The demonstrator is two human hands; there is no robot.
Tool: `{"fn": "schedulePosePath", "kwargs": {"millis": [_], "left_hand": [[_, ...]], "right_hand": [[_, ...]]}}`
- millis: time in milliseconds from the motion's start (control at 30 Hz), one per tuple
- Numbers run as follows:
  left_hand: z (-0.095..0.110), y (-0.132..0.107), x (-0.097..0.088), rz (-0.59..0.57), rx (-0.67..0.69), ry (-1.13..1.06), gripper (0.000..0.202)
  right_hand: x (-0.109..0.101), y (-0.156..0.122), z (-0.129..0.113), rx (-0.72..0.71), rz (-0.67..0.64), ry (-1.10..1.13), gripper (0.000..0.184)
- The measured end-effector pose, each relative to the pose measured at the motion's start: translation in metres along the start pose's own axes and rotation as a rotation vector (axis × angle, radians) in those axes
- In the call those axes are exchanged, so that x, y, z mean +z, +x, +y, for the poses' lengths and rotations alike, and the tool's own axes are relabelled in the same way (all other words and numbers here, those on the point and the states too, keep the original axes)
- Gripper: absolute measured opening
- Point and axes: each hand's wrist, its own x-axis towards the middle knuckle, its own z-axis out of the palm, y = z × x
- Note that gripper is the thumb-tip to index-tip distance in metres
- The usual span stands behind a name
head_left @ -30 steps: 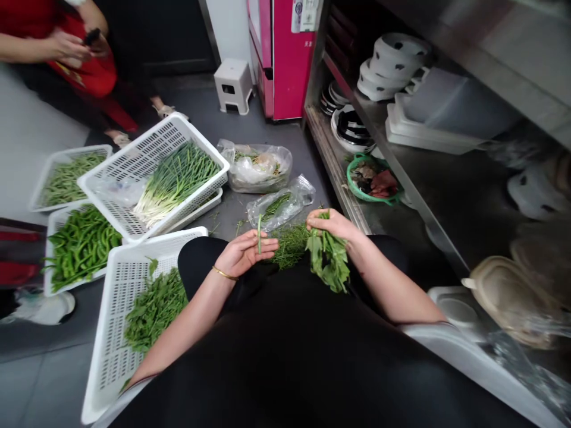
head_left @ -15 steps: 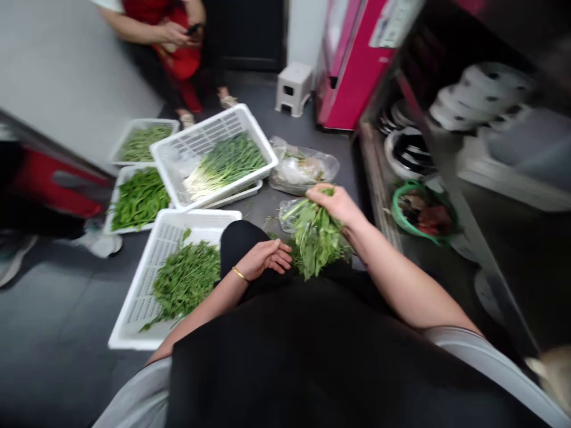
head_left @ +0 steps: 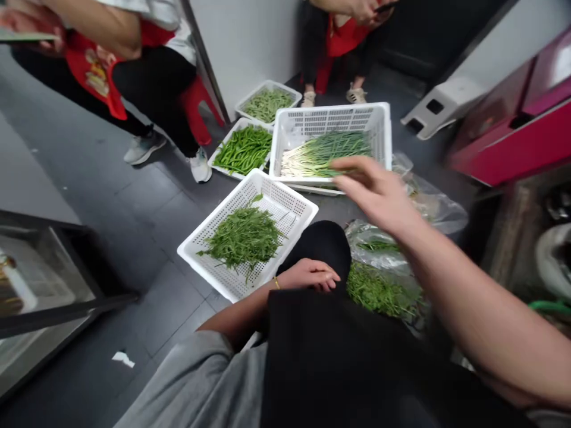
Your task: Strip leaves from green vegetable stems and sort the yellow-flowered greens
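My right hand (head_left: 377, 193) is raised in front of the scallions (head_left: 328, 151), thumb and fingers apart, with nothing in it. Over my dark-trousered knee rests my left hand (head_left: 311, 274), its fingers loosely bent and holding nothing; a gold bracelet is on that wrist. Left of the knee, a white perforated basket (head_left: 203, 260) contains a loose heap of leafy greens (head_left: 245, 235). More leafy greens (head_left: 377, 288) lie to the right of the knee, beside a clear plastic bag (head_left: 363, 235). My forearm and apron hide part of that pile.
Behind stand a white crate (head_left: 383, 134) with the scallions, a basket of green chili peppers (head_left: 245, 148) and one of green beans (head_left: 270, 104). Two people in red aprons sit at the back. A white stool (head_left: 439, 107) and pink cabinet (head_left: 513, 142) are at right; a scrap (head_left: 124, 358) lies on the floor.
The view has swung left. My right hand no longer holds the bunch of leafy greens and is now raised and open. My left hand has settled over the knee.
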Motion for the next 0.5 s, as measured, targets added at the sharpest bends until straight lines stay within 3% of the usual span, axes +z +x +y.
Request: {"fn": "schedulePosePath", "kwargs": {"millis": [67, 133, 200, 233, 333, 400, 500], "left_hand": [[-0.011, -0.015, -0.034, 0.233, 0.033, 0.002, 0.043], [-0.028, -0.027, -0.081, 0.583, -0.008, 0.162, 0.043], [-0.046, -0.04, -0.135, 1.025, -0.254, 0.519, 0.042], [-0.054, -0.046, -0.16, 1.122, -0.345, 0.568, 0.049], [-0.07, -0.059, -0.22, 1.263, -0.557, 0.632, 0.059], [-0.076, -0.056, -0.24, 1.271, -0.685, 0.673, 0.061], [-0.081, -0.026, -0.248, 1.126, -0.787, 0.761, 0.062]], "right_hand": [[-0.032, -0.032, 0.041, 0.166, 0.086, -0.12, 0.033], [-0.056, -0.082, 0.094, 0.535, 0.154, -0.104, 0.032], [-0.069, -0.147, 0.148, 0.875, 0.293, 0.035, 0.031], [-0.072, -0.182, 0.172, 0.997, 0.357, 0.089, 0.03], [-0.067, -0.278, 0.219, 1.301, 0.31, 0.065, 0.033], [-0.058, -0.318, 0.229, 1.455, 0.061, -0.008, 0.03], [-0.044, -0.33, 0.231, 1.344, -0.231, -0.106, 0.027]]}}
